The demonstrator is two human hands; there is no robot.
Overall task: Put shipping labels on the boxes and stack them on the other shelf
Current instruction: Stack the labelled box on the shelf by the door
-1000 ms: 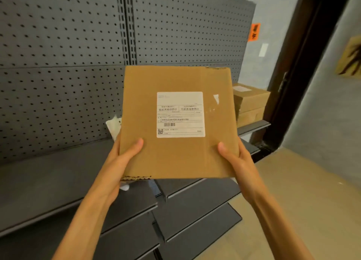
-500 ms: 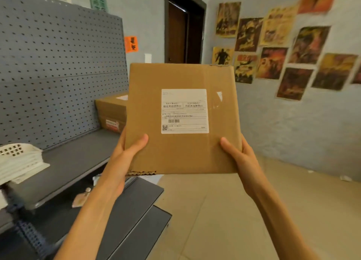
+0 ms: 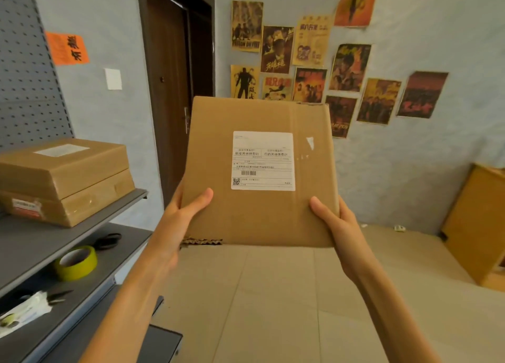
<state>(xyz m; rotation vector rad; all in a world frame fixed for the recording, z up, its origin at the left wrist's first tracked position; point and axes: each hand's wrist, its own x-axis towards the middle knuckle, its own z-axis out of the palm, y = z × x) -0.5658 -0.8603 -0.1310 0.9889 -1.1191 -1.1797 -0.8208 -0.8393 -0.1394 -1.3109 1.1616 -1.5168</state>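
I hold a flat brown cardboard box (image 3: 259, 215) in front of me, its top face tilted toward me. A white shipping label (image 3: 263, 160) is stuck on that face. My left hand (image 3: 179, 220) grips the box's lower left edge, thumb on top. My right hand (image 3: 337, 226) grips the lower right edge the same way. On the grey shelf (image 3: 35, 242) at the left stand two stacked brown boxes (image 3: 65, 182), the upper one bearing a white label.
A lower shelf level holds a yellow-green tape roll (image 3: 76, 263), black scissors (image 3: 108, 241) and a white packet (image 3: 21, 313). A dark door (image 3: 172, 95) is behind the box. Posters cover the right wall. A wooden cabinet (image 3: 475, 226) stands at far right. Tan floor lies below.
The view has swung right, away from the pegboard shelf toward the door and poster wall. Both hands keep the same grip on the labelled box.
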